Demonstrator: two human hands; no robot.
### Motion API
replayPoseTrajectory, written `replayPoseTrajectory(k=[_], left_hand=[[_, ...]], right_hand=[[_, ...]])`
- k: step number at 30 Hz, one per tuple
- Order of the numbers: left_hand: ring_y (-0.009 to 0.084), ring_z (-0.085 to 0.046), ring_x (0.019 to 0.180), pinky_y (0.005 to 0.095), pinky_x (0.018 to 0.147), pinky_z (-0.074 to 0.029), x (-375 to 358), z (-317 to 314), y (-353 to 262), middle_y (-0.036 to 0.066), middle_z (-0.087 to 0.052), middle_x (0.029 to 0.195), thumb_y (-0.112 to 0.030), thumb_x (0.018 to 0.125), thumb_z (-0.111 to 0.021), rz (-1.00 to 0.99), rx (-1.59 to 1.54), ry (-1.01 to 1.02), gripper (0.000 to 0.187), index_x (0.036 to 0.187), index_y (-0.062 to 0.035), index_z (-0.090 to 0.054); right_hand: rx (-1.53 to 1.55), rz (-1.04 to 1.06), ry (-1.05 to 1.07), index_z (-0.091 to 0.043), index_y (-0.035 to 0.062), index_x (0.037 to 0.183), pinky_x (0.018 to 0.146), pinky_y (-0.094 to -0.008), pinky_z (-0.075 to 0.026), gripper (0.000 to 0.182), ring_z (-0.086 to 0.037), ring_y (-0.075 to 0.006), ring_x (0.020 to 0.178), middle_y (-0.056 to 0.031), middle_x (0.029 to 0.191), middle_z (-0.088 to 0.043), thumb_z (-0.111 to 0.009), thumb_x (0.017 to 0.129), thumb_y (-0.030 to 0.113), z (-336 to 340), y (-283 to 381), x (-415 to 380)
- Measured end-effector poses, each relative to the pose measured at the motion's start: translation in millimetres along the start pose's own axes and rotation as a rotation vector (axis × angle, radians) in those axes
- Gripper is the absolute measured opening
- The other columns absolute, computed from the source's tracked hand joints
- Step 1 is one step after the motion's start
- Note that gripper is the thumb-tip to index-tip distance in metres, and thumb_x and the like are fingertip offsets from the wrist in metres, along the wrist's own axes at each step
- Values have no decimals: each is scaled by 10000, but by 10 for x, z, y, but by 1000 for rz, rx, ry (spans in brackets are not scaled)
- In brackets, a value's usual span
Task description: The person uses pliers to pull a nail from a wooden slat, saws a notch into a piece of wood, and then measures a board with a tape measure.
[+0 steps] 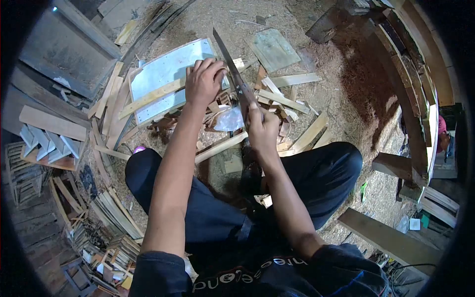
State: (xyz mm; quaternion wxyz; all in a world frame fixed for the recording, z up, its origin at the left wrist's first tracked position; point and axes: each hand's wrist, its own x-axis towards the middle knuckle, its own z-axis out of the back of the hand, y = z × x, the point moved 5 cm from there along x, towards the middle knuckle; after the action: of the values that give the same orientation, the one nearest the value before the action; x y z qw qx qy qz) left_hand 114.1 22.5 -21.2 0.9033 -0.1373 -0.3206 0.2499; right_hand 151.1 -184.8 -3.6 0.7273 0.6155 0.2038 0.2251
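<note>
My right hand (262,129) grips the handle of a hand saw (228,60), whose long blade points up and away from me. My left hand (203,79) presses down on a pale wooden slat (148,98) that lies across a whitish board (168,69). The saw blade passes just to the right of my left fingers, by the slat's right end. I crouch on the ground, my knees in dark trousers on either side of the work.
Sawdust covers the floor. Loose slats and offcuts (292,101) lie around the work, with a clear plastic bag (230,120) among them. Stacked wood pieces (116,213) sit at my left, planks (388,240) at right, a greenish board (273,49) ahead.
</note>
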Motion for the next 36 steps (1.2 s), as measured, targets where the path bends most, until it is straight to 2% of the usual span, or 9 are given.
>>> replayPoseTrajectory(k=[10,16,18,22,24,27,30,32,36], left_hand=[[237,-581,1064,436,908,-409,6,-7,6,-15,-656,1099,-328,895,-684,-4,-18,21,233,1086,-197,-711],[240,-579,1072,450,921,-410,30,-8,8,-14,-656,1102,-336,908,-668,25,15,50,227,1084,-199,-709],[239,-578,1073,454,921,-411,14,-18,14,-15,-655,1105,-341,909,-664,29,-11,48,228,1080,-197,-707],[240,-581,1065,448,909,-410,5,-12,13,-13,-659,1096,-318,902,-674,7,9,8,222,1086,-198,-706],[240,-583,1061,443,903,-411,-6,-12,8,-13,-660,1095,-311,896,-682,13,4,22,225,1088,-196,-708],[239,-585,1051,435,893,-411,35,3,-5,-14,-662,1093,-306,885,-695,11,-5,11,233,1088,-192,-711],[234,-585,1045,424,887,-409,2,-17,-9,-14,-663,1091,-310,881,-701,13,-13,31,225,1074,-196,-717],[232,-586,1040,422,885,-409,-1,-6,-3,-15,-665,1082,-305,881,-702,6,6,-5,218,1071,-199,-719],[255,-592,1072,426,894,-434,63,51,-20,18,-676,1146,-318,878,-721,39,-2,55,267,1086,-151,-729]], right_hand=[[79,-41,-6,-613,-47,717,485,-299,-315,427,-415,-71,558,23,575,-482,-554,1017,251,6,-119,15],[-40,-33,3,-655,-65,770,500,-306,-341,452,-423,-82,559,5,579,-491,-542,1022,292,63,-41,-149],[-59,10,-29,-581,20,686,480,-283,-298,434,-400,-59,540,50,579,-462,-526,1029,279,60,-8,-146],[1,-21,-25,-579,2,675,493,-282,-317,445,-416,-68,546,35,578,-476,-535,1021,279,-66,13,52],[-30,8,-7,-589,6,691,502,-274,-323,439,-420,-62,555,34,585,-476,-522,1028,280,-45,-58,-47],[47,-23,-44,-693,-85,899,506,-294,-352,388,-423,-64,578,25,602,-505,-561,1011,262,5,-180,-205],[2,60,-37,-691,-87,897,499,-306,-353,404,-424,-73,571,24,595,-500,-559,1012,277,-45,-71,-38],[18,-16,-23,-681,-92,881,495,-324,-358,424,-428,-88,561,17,580,-494,-558,1012,292,-83,-87,77],[-97,60,-17,-626,-62,739,485,-332,-341,458,-418,-95,544,0,556,-480,-560,1012,299,-24,-89,23]])
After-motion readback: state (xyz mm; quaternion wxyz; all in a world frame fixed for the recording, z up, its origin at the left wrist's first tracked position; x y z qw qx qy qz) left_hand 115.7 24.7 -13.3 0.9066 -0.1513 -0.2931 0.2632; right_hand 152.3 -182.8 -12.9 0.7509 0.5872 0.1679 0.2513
